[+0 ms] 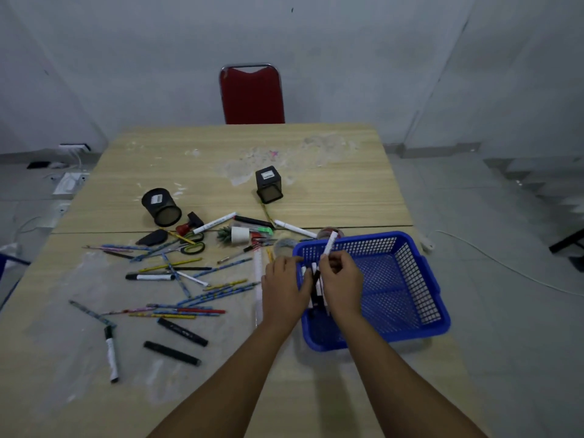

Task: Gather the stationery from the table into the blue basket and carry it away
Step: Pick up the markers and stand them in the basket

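A blue mesh basket [410,279] sits at the table's right edge. Over its left rim my left hand [282,286] and my right hand [343,279] together hold a bunch of white and black markers [316,287]. One white marker [329,245] sticks up from my right fingers. Pencils [202,298], black markers [181,331], a white marker [111,354], scissors [189,246] and a clear ruler [258,279] lie scattered on the wooden table [221,165] to the left.
Two black mesh pen holders, a round holder [161,207] and a square holder [268,184], lie tipped over farther back. A small potted plant [235,234] lies on its side. Tape rolls [284,245] sit behind the basket. A red chair [251,94] stands beyond the table.
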